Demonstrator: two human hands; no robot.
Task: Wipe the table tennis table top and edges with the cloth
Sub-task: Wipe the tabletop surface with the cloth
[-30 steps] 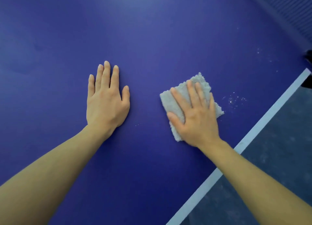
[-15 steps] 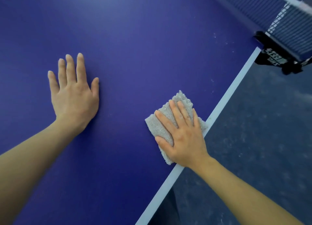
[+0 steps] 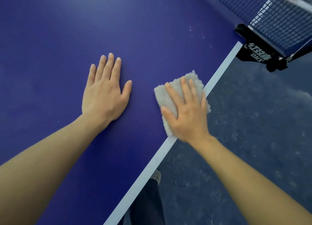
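The blue table tennis table [image 3: 152,30] fills the left and middle of the head view, and its white side line [image 3: 221,69] runs diagonally along the right edge. A folded grey fluffy cloth [image 3: 163,96] lies on that edge, its far corner overhanging the white line. My right hand [image 3: 187,110] presses flat on the cloth, fingers spread over it. My left hand [image 3: 104,93] rests flat on the bare blue top to the left of the cloth, fingers together, holding nothing.
The net [image 3: 280,13] and its black clamp post [image 3: 256,50] stand at the top right on the table edge. White dust specks [image 3: 200,33] lie on the top near the net. Grey floor [image 3: 253,131] lies right of the table; my trouser leg and shoe [image 3: 150,196] show below the edge.
My right hand slid the cloth from the blue top out to the white side edge. The view swung toward the net, and my left hand now sits closer to the cloth.
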